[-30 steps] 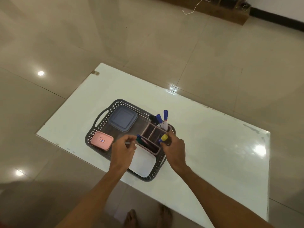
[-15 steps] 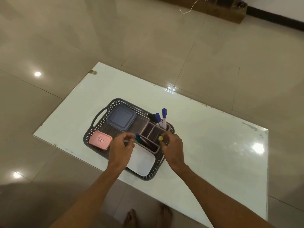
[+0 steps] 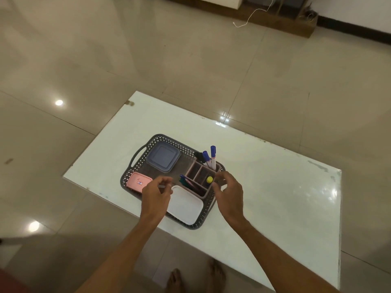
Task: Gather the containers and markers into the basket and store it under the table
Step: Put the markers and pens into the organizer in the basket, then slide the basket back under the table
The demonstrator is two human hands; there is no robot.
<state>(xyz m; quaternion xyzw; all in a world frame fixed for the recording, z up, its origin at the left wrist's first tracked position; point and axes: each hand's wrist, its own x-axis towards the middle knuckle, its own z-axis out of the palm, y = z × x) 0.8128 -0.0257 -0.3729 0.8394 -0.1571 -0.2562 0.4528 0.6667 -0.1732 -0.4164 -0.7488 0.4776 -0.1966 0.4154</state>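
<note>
Two hands hover over the basket (image 3: 125,178): left hand (image 3: 155,196) pinches a thin grey marker (image 3: 163,186); right hand (image 3: 229,193), fingers loosely curled, holds nothing.

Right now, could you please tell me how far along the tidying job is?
Done: the blue-lidded container, pink container, white container and organizer of markers sit in the basket. In hand: the left hand pinches a thin marker. Left: drop it in, then store the basket under the table.

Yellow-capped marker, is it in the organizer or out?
In. The yellow-capped marker stands in a compartment of the pink organizer inside the basket; right hand open beside it.
</note>
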